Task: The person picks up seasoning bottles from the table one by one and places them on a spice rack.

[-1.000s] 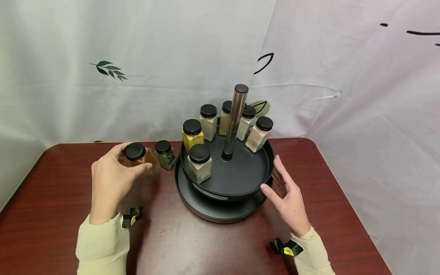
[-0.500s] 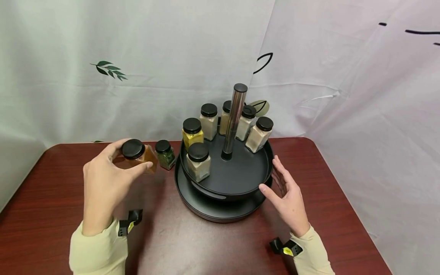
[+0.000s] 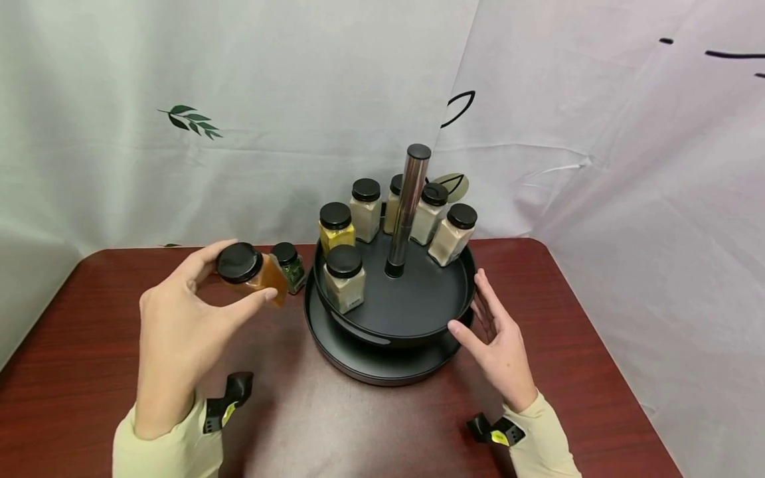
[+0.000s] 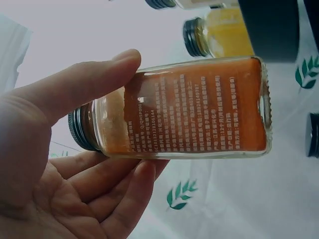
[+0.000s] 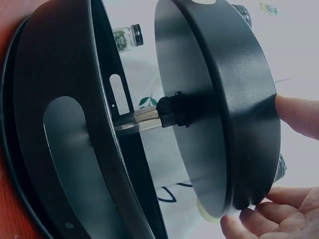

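My left hand (image 3: 179,332) holds a glass spice jar (image 3: 263,279) of orange-brown powder between thumb and fingers, above the table at the left. The jar is tilted, its black lid toward my palm; white printed text shows in the left wrist view. Just beyond it, a jar of green herbs (image 3: 291,269) stands beside the two-tier black turntable rack (image 3: 412,309). My right hand (image 3: 499,348) touches the upper tier's outer wall at the right, thumb and fingers spread; in the right wrist view the fingertips (image 5: 234,226) lie near its lower edge.
Several black-lidded jars stand around the upper tier, including a yellow one (image 3: 337,232) and a pale one (image 3: 345,285) at the near left. A tall post (image 3: 409,206) rises from the tier's middle. A pale cloth (image 3: 269,79) hangs behind the table (image 3: 335,425).
My left hand has drawn the jar up and nearer to me, tipping it more, then slightly right. The upper tier has turned very slightly. My right hand has hardly moved.
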### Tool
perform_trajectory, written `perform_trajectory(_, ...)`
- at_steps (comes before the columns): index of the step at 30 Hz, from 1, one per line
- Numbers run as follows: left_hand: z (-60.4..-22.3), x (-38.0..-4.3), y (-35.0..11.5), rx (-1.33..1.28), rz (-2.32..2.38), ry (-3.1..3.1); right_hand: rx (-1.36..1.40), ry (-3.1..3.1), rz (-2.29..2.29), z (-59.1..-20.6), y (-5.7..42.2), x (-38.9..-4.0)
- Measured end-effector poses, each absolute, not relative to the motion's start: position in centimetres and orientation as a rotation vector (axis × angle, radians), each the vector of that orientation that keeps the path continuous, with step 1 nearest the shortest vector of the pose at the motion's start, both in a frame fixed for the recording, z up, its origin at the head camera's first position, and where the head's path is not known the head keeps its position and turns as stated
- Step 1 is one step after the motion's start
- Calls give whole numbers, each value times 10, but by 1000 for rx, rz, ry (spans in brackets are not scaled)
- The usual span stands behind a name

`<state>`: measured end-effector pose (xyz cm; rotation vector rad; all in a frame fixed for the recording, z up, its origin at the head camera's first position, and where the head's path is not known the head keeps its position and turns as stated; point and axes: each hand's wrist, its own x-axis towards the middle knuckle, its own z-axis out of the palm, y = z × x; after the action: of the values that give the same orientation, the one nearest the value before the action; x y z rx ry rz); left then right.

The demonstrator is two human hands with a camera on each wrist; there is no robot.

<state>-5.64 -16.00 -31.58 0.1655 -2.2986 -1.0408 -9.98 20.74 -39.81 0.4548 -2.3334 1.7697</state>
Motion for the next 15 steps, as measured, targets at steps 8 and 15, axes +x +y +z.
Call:
perform_trajectory(8, -311, -50, -147, 54, -1092, -2284, 448, -2343, 1762, -398, 207, -100)
perform_trajectory(15, -308, -45, -139, -25, -1082, -2308, 449, -2343, 1768, -399, 207, -100)
